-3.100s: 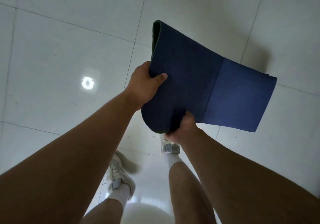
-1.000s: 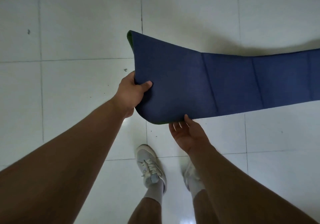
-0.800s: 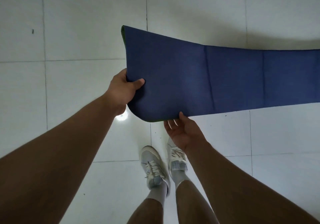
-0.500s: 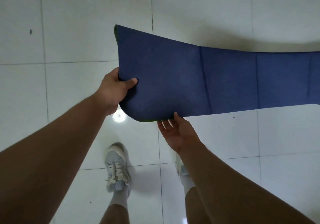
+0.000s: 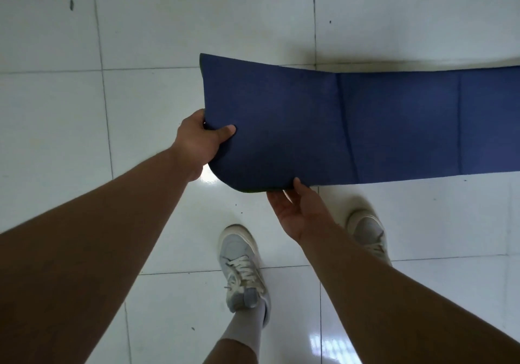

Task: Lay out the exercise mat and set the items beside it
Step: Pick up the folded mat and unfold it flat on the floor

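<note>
A dark blue exercise mat (image 5: 351,127) with fold creases stretches from the centre of the view out past the right edge, its near end lifted off the floor and curved. My left hand (image 5: 201,142) grips the mat's left end, thumb on top and fingers beneath. My right hand (image 5: 298,208) holds the mat's near bottom edge from below, palm up, with the thumb over the edge. A thin green underside shows along the mat's edge.
White glossy floor tiles (image 5: 140,39) lie all around. My two feet in white sneakers (image 5: 242,262) stand just below the mat's near edge, the right shoe (image 5: 368,234) partly behind my forearm.
The mat has unfolded from a bundle into a long strip running right. My feet have stepped and the small dark object at the top edge has left the view.
</note>
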